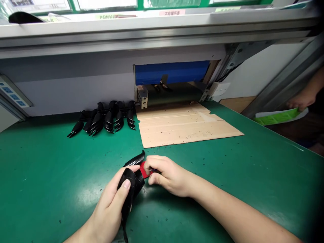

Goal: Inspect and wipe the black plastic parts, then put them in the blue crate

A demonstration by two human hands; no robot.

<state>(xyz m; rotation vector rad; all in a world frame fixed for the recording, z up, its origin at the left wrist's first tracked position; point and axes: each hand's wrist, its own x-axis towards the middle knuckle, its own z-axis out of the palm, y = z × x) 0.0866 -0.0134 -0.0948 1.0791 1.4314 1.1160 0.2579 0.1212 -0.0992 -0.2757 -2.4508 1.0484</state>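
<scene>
My left hand (111, 199) is closed around a dark black piece (129, 185), its thumb on top and a thin black end hanging down towards the table. Just beyond those fingers shows a glossy, ribbed black wing-shaped part (135, 159); whether it joins the held piece I cannot tell. A flat red thing (143, 170) sticks out between the two hands, touching the black piece. My right hand (167, 175) is closed in a pinch at the red thing's right end, with something small and dark between thumb and finger. Its fingers hide the rest.
Several black wing-shaped parts (108, 118) lie in a cluster at the back left of the green table (63, 179). A cardboard sheet (177, 125) lies before an opening with a dark belt (177, 94). At right, another person's hand (303, 99) holds a green-and-white sheet (278, 116).
</scene>
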